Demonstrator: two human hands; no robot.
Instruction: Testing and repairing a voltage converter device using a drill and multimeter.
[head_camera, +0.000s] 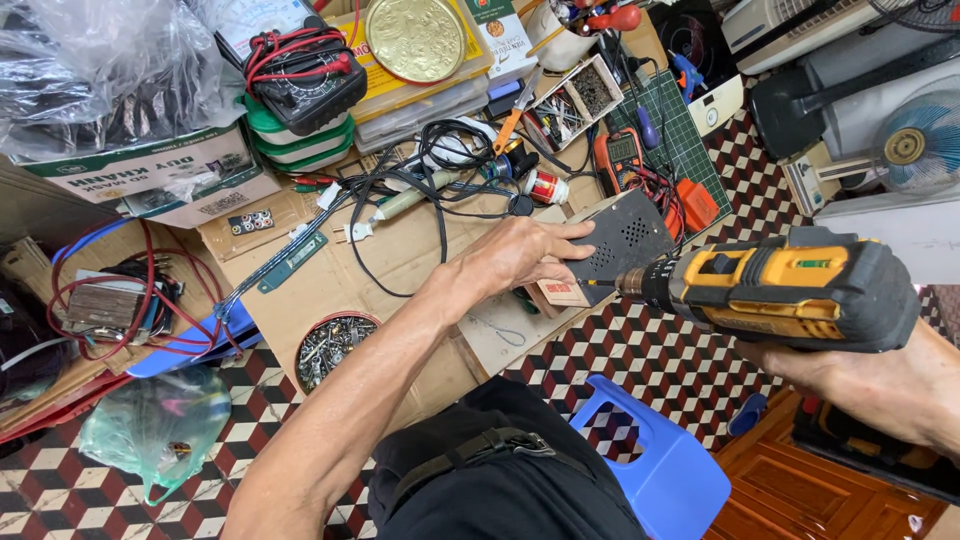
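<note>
My left hand (520, 252) presses down on a dark perforated panel (625, 240) that lies over a cardboard sheet (400, 255) on the floor. Small wooden blocks (560, 294) sit under the hand's fingertips. My right hand (860, 385) grips a yellow and black cordless drill (790, 290) from below. The drill points left, and its bit tip (590, 283) touches the near edge of the panel, right beside my left fingers.
A round tin of screws (330, 345) lies near my left forearm. Black cables (430, 180), an orange multimeter (618, 158), a green cutting mat (675, 135) and boxes crowd the far side. A blue plastic stool (660, 465) stands below the drill. Fans (915, 145) stand at right.
</note>
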